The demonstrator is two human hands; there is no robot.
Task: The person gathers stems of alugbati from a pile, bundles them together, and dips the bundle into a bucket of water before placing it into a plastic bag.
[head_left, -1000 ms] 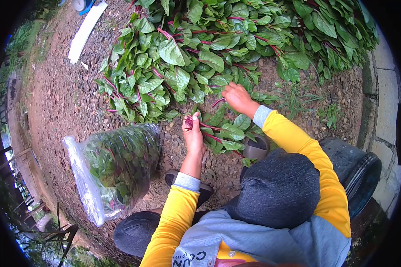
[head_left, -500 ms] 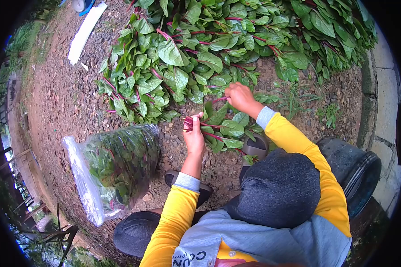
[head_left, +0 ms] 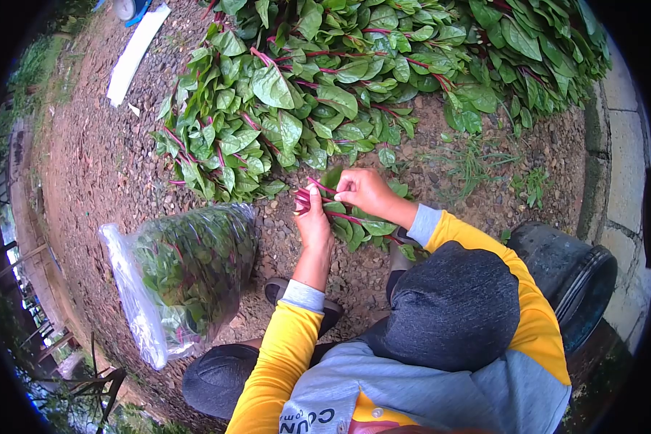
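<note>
My left hand (head_left: 315, 221) is closed around a bunch of red-stemmed leafy greens (head_left: 365, 223), with the cut stem ends poking out at its left. Close beside it, my right hand (head_left: 366, 191) pinches one more red stem (head_left: 321, 185) and holds it against the bunch. The leaves of the bunch trail to the right, under my right wrist and partly hidden by it. Beyond both hands lies a large heap of the same greens (head_left: 296, 108), spread over the gravel.
A clear plastic bag (head_left: 188, 278) packed with greens stands left of my legs. At my right is a dark bucket (head_left: 568, 271) lying on its side, near a concrete kerb (head_left: 622, 173). A white strip (head_left: 139, 54) lies at the upper left beside a round dial (head_left: 125, 9).
My right hand has moved left and down from the edge of the heap, bringing a stem to the bunch. My left hand has stayed nearly still, holding the bunch.
</note>
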